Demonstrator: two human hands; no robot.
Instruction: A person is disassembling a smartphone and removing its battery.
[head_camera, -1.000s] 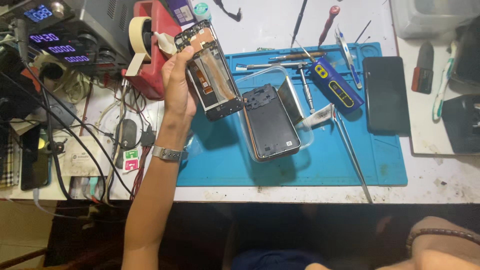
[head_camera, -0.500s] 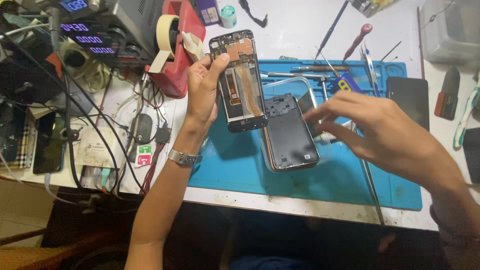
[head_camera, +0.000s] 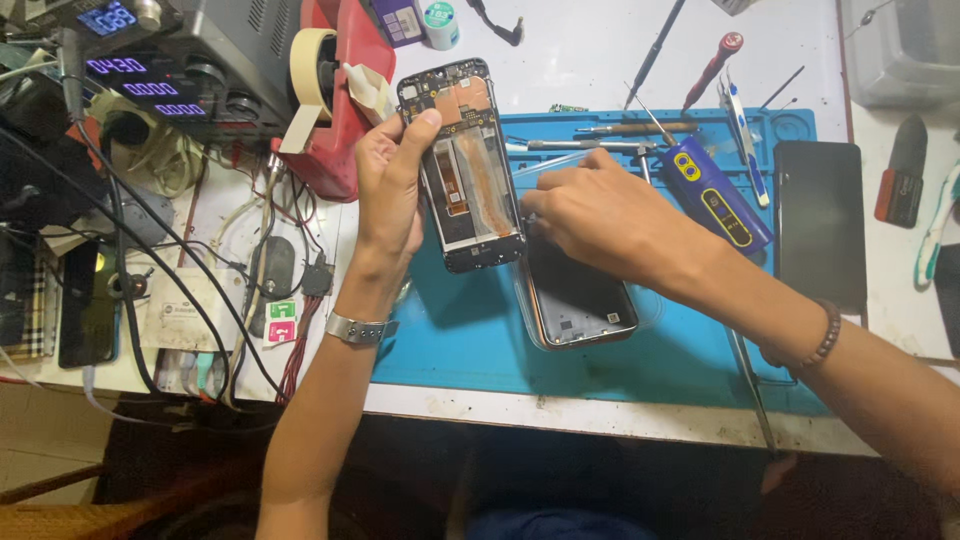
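My left hand (head_camera: 388, 185) holds an opened phone frame (head_camera: 463, 165) upright above the blue work mat (head_camera: 470, 340), its bare inner side with copper parts facing me. My right hand (head_camera: 600, 215) reaches in from the right, fingers curled at the frame's right edge, over the top of a dark phone back cover (head_camera: 580, 300) lying on the mat. I cannot tell whether the right fingers pinch something small. A metal watch is on my left wrist, a bead bracelet on my right.
A blue tool (head_camera: 715, 195), tweezers and screwdrivers (head_camera: 710, 70) lie at the mat's top. A black phone (head_camera: 820, 220) lies right. A red tape dispenser (head_camera: 335, 100), a bench power supply (head_camera: 170, 70) and tangled cables (head_camera: 150, 250) sit left.
My right hand came into view and moved left to the held frame's edge. The left hand kept hold of the frame, tilting it more upright.
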